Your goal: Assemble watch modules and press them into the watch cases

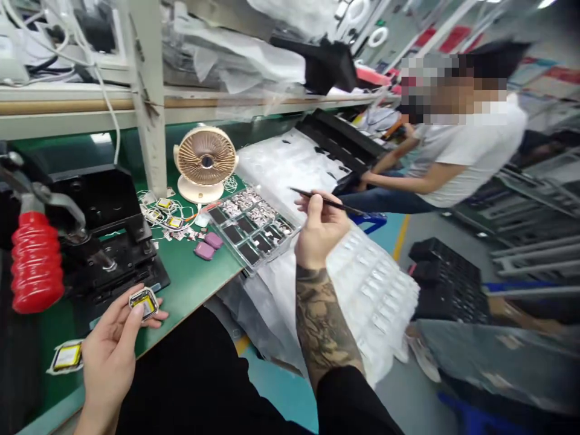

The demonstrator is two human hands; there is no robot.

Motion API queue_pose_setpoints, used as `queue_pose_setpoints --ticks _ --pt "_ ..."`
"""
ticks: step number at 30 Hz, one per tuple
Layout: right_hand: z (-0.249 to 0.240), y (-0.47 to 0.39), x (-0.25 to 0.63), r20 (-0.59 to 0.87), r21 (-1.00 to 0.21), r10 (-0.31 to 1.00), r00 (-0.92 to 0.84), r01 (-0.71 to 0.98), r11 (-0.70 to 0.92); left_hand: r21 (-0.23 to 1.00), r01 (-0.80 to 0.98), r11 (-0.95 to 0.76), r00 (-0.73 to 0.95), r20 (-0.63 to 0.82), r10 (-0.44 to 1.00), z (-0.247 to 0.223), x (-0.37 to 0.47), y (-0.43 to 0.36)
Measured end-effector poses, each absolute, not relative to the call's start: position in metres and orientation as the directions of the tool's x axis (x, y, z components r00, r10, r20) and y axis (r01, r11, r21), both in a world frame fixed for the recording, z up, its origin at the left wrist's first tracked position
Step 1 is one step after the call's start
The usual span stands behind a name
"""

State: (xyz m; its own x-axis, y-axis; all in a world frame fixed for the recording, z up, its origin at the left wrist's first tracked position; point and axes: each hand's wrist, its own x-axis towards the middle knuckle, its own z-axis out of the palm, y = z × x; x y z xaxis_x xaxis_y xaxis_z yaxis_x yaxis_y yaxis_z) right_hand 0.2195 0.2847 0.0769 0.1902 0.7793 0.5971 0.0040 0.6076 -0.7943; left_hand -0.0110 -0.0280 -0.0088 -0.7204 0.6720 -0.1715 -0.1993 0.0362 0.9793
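Observation:
My left hand [115, 341] holds a small square device casing [144, 303] with a yellow-edged part inside, thumb on its face, over the green table's front edge. A similar open casing [67, 356] lies by my left wrist. Raised at centre right, my right hand [321, 226] grips thin dark tweezers [328, 202] between thumb and fingers, their tip pointing left. Below and left of that hand is a clear compartment box [254, 226] of small white and black parts. Two purple pieces [208, 246] rest beside the box.
A black press [104, 241] with a red handle [36, 263] stands at the left. A beige fan [206, 160] is behind small wired parts [174, 222]. White plastic trays [376, 290] lie at the right. Another person [466, 145] sits farther back.

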Motion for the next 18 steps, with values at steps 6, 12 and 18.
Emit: queue_pose_setpoints --ticks 6,12,18 --pt "0.017 0.208 0.167 0.760 -0.589 0.614 -0.213 0.173 0.790 0.990 -0.116 0.074 -0.701 -0.134 0.700 -0.012 -0.010 -0.027" --pt "-0.023 0.160 0.120 0.544 -0.187 0.290 -0.787 0.224 0.957 0.994 -0.046 0.102 -0.698 -0.105 0.709 -0.006 -0.008 -0.027" --pt "-0.012 0.164 0.145 0.515 -0.224 0.351 -0.782 0.273 0.936 0.986 0.023 0.163 -0.741 -0.092 0.666 0.008 -0.005 -0.030"
